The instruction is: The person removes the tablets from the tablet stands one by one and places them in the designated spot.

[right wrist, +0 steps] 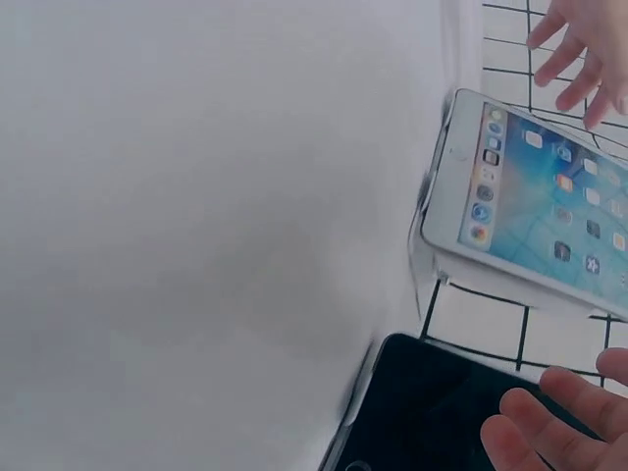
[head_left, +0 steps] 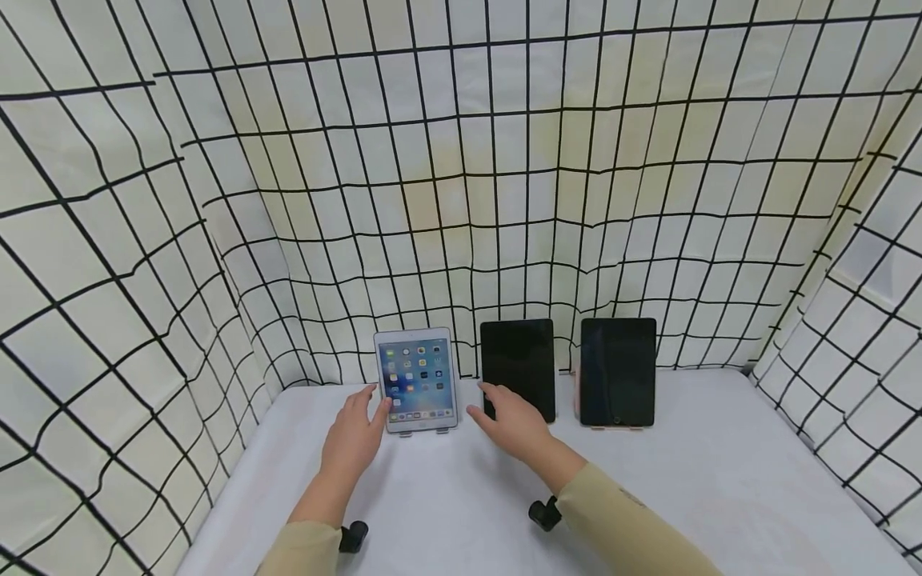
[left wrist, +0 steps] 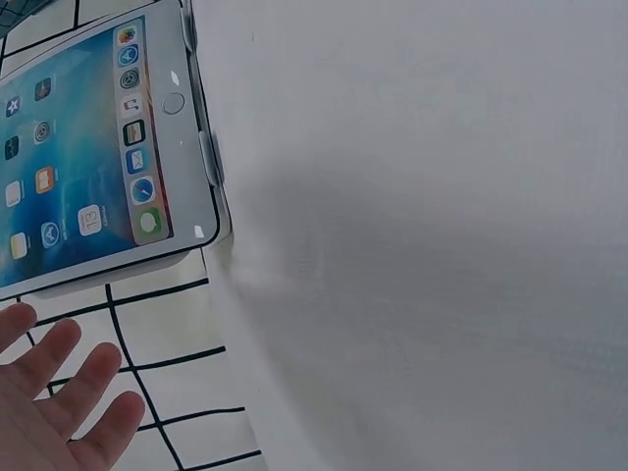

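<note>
Between the two hands stood the lit white tablet (head_left: 418, 379), upright on its stand at the table's (head_left: 720, 480) back. The left hand (head_left: 353, 436) lay nearest, fingers straight by its left edge; the right hand (head_left: 510, 422), also empty, hovered before the dark tablet (head_left: 519, 364).

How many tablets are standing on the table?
3: a lit white tablet on the left, a dark tablet in the middle, another dark tablet on the right.
</note>
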The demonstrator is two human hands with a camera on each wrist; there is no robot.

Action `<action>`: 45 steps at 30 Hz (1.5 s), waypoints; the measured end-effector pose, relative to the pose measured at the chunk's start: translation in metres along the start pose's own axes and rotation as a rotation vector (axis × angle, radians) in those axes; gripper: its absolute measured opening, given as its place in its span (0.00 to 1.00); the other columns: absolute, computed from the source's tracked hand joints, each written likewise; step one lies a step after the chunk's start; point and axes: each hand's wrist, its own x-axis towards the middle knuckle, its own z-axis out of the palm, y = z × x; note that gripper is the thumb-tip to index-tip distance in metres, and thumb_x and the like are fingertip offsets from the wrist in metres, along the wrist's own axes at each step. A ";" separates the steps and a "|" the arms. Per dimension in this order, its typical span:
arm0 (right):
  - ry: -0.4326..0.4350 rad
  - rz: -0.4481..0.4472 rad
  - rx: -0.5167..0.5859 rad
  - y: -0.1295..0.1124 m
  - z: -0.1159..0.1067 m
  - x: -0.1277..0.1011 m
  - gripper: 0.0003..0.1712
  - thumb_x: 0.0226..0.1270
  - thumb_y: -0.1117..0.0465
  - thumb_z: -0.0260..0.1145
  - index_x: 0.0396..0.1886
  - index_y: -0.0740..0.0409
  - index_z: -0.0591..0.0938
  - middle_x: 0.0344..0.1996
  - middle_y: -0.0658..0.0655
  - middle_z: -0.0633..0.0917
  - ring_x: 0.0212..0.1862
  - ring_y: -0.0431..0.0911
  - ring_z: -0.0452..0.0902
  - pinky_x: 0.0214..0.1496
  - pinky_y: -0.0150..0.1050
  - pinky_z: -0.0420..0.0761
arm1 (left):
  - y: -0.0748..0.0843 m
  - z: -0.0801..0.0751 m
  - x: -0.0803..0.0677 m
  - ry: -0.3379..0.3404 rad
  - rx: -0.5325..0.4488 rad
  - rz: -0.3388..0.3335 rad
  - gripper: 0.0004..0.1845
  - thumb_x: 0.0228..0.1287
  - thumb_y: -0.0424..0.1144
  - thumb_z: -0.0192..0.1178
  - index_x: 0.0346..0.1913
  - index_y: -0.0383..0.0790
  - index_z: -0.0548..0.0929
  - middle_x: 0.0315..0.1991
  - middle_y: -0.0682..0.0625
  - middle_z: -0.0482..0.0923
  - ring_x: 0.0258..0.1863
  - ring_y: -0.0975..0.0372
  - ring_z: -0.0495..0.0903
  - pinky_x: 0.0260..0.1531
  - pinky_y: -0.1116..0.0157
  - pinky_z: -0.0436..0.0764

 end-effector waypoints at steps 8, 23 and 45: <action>-0.007 0.015 -0.006 -0.016 0.009 0.014 0.39 0.72 0.41 0.60 0.76 0.49 0.64 0.70 0.59 0.70 0.68 0.53 0.69 0.63 0.54 0.74 | -0.003 -0.001 0.013 -0.008 -0.012 -0.014 0.37 0.77 0.61 0.40 0.76 0.38 0.58 0.70 0.34 0.62 0.67 0.39 0.65 0.63 0.41 0.66; 0.023 0.047 0.122 -0.035 0.015 0.031 0.44 0.70 0.45 0.63 0.79 0.52 0.56 0.73 0.62 0.64 0.72 0.57 0.63 0.66 0.56 0.70 | 0.014 -0.005 0.028 -0.028 -0.095 -0.026 0.39 0.76 0.64 0.37 0.76 0.38 0.57 0.72 0.35 0.60 0.69 0.40 0.63 0.64 0.42 0.65; 0.078 0.090 0.181 -0.046 0.028 0.044 0.43 0.70 0.47 0.64 0.79 0.49 0.57 0.70 0.60 0.66 0.67 0.54 0.68 0.62 0.53 0.75 | 0.015 -0.003 0.028 -0.038 -0.198 -0.042 0.37 0.77 0.61 0.40 0.77 0.39 0.55 0.71 0.37 0.62 0.69 0.45 0.66 0.64 0.45 0.67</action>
